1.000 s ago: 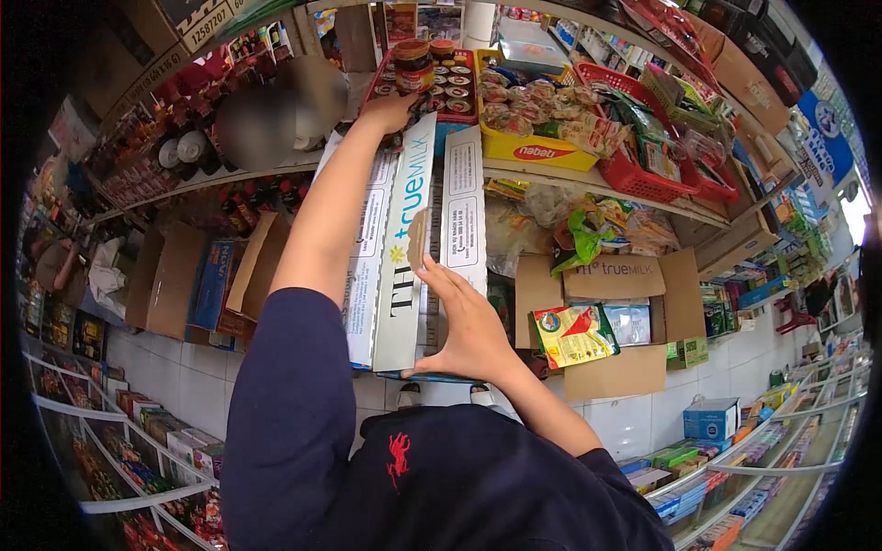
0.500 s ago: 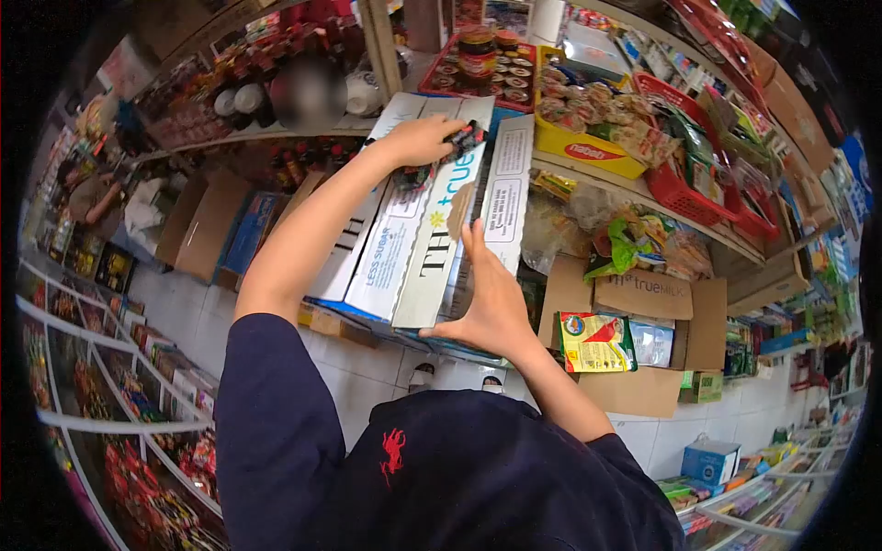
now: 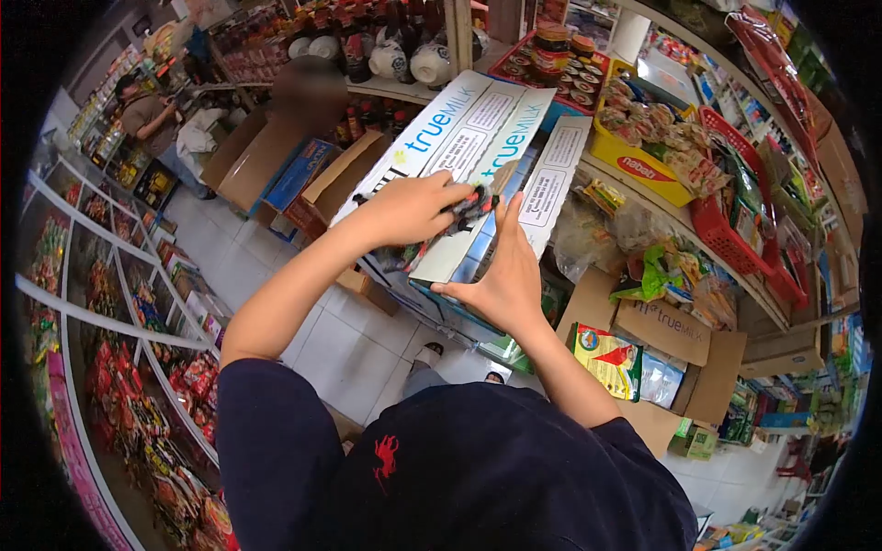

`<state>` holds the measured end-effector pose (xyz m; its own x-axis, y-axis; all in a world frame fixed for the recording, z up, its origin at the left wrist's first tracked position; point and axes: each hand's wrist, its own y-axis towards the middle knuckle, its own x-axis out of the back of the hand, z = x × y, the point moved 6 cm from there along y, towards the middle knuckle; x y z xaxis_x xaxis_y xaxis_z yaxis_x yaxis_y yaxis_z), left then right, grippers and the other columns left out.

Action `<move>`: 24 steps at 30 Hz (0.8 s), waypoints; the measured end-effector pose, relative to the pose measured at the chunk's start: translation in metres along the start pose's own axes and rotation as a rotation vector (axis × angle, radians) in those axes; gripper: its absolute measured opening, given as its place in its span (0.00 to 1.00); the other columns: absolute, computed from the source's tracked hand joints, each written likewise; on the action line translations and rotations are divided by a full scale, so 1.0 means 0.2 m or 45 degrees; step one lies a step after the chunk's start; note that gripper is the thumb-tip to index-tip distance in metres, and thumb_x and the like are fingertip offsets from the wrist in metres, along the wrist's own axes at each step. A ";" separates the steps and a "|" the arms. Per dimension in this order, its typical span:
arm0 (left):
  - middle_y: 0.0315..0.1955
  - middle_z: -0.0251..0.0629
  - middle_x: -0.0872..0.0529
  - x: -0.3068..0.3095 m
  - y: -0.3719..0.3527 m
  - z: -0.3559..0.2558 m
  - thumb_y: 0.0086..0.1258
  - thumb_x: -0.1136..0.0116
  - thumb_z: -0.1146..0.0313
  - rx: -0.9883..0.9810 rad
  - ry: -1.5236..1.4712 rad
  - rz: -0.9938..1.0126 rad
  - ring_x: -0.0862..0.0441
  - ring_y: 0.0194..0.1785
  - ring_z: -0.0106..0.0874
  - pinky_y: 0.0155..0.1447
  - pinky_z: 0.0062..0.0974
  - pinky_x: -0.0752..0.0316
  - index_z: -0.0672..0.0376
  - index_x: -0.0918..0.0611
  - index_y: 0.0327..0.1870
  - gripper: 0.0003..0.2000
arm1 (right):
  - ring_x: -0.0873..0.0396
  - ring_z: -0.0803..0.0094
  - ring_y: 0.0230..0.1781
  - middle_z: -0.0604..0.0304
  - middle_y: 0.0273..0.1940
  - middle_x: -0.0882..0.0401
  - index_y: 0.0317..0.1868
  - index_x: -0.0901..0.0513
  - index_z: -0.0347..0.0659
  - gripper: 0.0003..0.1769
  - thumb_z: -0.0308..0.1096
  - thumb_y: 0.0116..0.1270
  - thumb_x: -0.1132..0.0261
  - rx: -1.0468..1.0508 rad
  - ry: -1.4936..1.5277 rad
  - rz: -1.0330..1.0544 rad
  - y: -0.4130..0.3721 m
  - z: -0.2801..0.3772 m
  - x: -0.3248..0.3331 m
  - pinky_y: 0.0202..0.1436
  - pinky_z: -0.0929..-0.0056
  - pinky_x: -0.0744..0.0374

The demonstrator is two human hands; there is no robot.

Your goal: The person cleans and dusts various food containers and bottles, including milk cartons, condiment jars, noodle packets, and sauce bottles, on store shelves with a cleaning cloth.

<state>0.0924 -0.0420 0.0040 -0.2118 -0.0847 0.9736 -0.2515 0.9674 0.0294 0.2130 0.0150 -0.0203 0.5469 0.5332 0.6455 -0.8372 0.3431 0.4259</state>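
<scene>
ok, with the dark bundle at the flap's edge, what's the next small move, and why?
I'd probably shift the left hand and its dark bundle slightly back from the opening, onto the white flap. The bundle sits close beside the gap, packs show inside, and the right hand's raised fingers leave little room on that side.

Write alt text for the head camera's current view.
A person's left hand grips a dark bundle above an open milk box, the right hand spread at its edge. Around them is a shop, with packets in a yellow tray.
</scene>
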 end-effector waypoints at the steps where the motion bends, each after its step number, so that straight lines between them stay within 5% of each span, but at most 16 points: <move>1: 0.39 0.44 0.27 0.00 -0.04 -0.02 0.56 0.50 0.67 0.022 -0.005 0.011 0.24 0.37 0.44 0.39 0.39 0.29 0.55 0.29 0.51 0.18 | 0.40 0.47 0.62 0.34 0.60 0.43 0.65 0.71 0.29 0.76 0.50 0.28 0.22 0.018 -0.013 -0.011 0.00 0.00 0.00 0.61 0.63 0.37; 6: 0.38 0.42 0.27 -0.01 -0.19 -0.12 0.55 0.49 0.67 0.119 0.007 -0.012 0.24 0.35 0.43 0.38 0.38 0.29 0.55 0.28 0.50 0.18 | 0.36 0.49 0.58 0.36 0.57 0.38 0.66 0.65 0.28 0.74 0.50 0.29 0.23 0.099 -0.086 -0.064 -0.02 -0.01 0.00 0.58 0.63 0.35; 7: 0.38 0.42 0.27 -0.01 -0.22 -0.14 0.55 0.49 0.67 0.132 0.007 -0.037 0.24 0.35 0.42 0.37 0.37 0.29 0.55 0.28 0.50 0.18 | 0.42 0.48 0.62 0.38 0.63 0.46 0.66 0.58 0.28 0.69 0.50 0.31 0.24 0.053 0.058 -0.010 -0.02 -0.02 0.00 0.60 0.58 0.39; 18: 0.37 0.40 0.26 -0.05 -0.45 -0.27 0.57 0.47 0.64 0.196 -0.043 -0.058 0.23 0.37 0.40 0.39 0.35 0.28 0.51 0.27 0.50 0.18 | 0.43 0.42 0.61 0.30 0.60 0.48 0.67 0.55 0.39 0.62 0.41 0.34 0.26 0.212 -0.067 -0.123 -0.05 -0.01 0.02 0.58 0.55 0.36; 22: 0.37 0.42 0.24 -0.03 -0.50 -0.33 0.54 0.43 0.66 0.218 -0.228 -0.232 0.23 0.38 0.41 0.41 0.32 0.29 0.58 0.25 0.46 0.17 | 0.45 0.47 0.63 0.41 0.61 0.43 0.66 0.54 0.35 0.58 0.35 0.37 0.28 0.265 0.114 -0.158 -0.07 -0.01 0.06 0.62 0.57 0.40; 24: 0.37 0.42 0.24 0.02 -0.51 -0.36 0.52 0.41 0.70 0.234 -0.538 -0.597 0.24 0.39 0.37 0.45 0.28 0.30 0.64 0.24 0.43 0.16 | 0.46 0.51 0.64 0.44 0.62 0.44 0.66 0.53 0.36 0.54 0.43 0.44 0.30 0.295 0.250 -0.204 -0.11 -0.07 0.07 0.64 0.58 0.43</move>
<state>0.1858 -0.1241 0.0222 -0.3836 -0.6102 0.6932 -0.5569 0.7516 0.3535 0.2392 0.0261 -0.0302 0.6413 0.6328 0.4340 -0.7047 0.2620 0.6594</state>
